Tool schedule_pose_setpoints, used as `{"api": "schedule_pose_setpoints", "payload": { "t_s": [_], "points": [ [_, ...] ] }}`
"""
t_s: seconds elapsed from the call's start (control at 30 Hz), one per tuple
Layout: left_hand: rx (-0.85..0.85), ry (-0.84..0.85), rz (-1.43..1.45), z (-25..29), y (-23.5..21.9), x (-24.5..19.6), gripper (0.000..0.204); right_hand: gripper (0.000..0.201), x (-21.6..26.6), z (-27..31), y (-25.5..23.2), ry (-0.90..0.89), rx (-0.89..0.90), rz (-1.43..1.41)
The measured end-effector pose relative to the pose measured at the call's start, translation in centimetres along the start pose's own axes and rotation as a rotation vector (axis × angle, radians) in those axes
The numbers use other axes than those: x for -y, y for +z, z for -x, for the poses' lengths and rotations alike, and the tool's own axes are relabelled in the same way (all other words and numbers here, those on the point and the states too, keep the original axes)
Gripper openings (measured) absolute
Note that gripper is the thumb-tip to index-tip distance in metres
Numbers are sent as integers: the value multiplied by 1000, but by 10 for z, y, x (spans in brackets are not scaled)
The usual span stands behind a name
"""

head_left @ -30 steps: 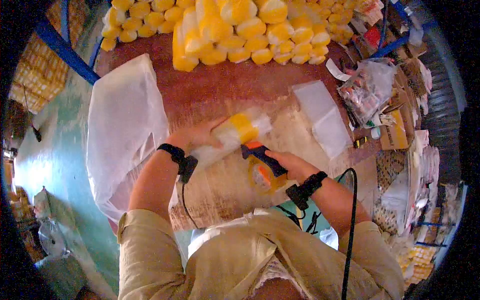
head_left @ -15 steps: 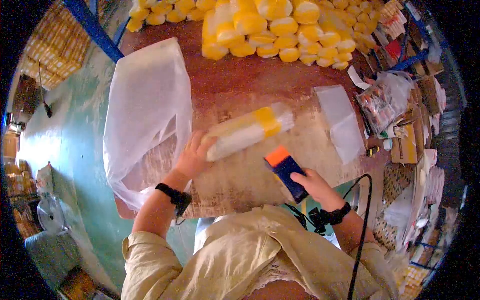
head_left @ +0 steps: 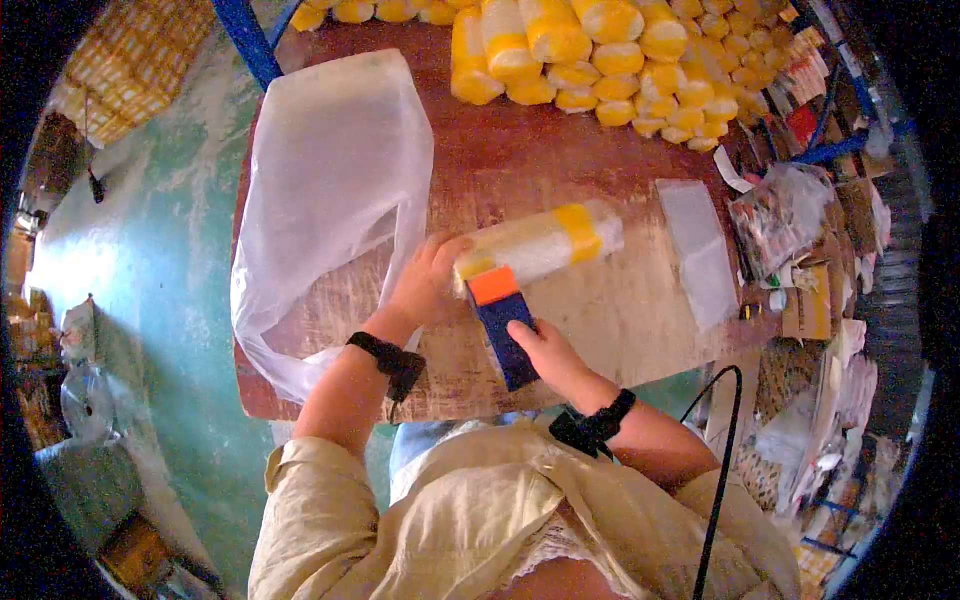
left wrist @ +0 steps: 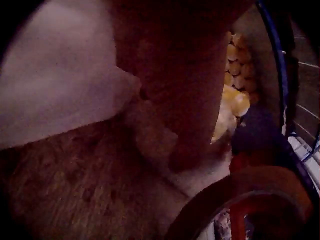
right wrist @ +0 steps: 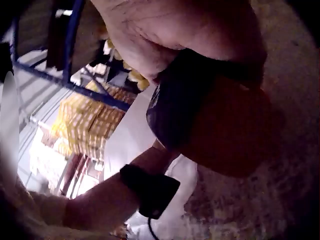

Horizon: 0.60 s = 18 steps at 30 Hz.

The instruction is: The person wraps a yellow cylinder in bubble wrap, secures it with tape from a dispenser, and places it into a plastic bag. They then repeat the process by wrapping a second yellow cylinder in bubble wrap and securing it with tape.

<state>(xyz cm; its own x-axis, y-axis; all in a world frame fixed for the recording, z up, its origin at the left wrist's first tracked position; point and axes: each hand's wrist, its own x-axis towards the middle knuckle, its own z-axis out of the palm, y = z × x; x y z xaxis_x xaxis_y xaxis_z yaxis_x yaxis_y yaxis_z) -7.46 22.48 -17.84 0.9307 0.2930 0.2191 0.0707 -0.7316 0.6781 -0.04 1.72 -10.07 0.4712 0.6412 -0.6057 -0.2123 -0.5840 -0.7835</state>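
A long white plastic-wrapped bundle (head_left: 535, 243) with a yellow band lies slanted on the table (head_left: 600, 310). My left hand (head_left: 425, 280) grips its left end, fingers over the upper edge and the thumb hidden. In my right hand (head_left: 550, 358) is a navy and orange tape dispenser (head_left: 505, 325), thumb across its side. Its orange end overlaps the bundle's left end, close by the left hand. A round tape roll (left wrist: 240, 195) shows large in the left wrist view. From the right wrist the dispenser (right wrist: 200, 115) appears dark, under the curled fingers.
A big translucent plastic bag (head_left: 335, 150) covers the table's left side. Similar yellow-ended bundles (head_left: 600, 60) are stacked at the back. A flat clear sheet (head_left: 697, 250) lies at the right, near a bag of small items (head_left: 785, 215). A black cable (head_left: 722, 470) hangs beside the right arm.
The tape dispenser was first low beside the bundle, then held apart at the right, and is now at the bundle's left end. My left hand has shifted to that end. The head view has turned.
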Motion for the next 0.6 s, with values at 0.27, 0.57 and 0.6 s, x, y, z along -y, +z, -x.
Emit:
{"api": "schedule_pose_setpoints", "payload": {
  "t_s": [0.27, 0.57, 0.6],
  "points": [
    [45, -179, 334, -28, -11, 8, 76, 35, -17, 21, -6, 122, -10, -172],
    [157, -374, 317, -18, -8, 12, 68, 38, -5, -15, -40, 227, 109, -60],
    [109, -294, 190, -17, -14, 6, 66, 39, -6, -14, -44, 231, 118, -29]
  ]
}}
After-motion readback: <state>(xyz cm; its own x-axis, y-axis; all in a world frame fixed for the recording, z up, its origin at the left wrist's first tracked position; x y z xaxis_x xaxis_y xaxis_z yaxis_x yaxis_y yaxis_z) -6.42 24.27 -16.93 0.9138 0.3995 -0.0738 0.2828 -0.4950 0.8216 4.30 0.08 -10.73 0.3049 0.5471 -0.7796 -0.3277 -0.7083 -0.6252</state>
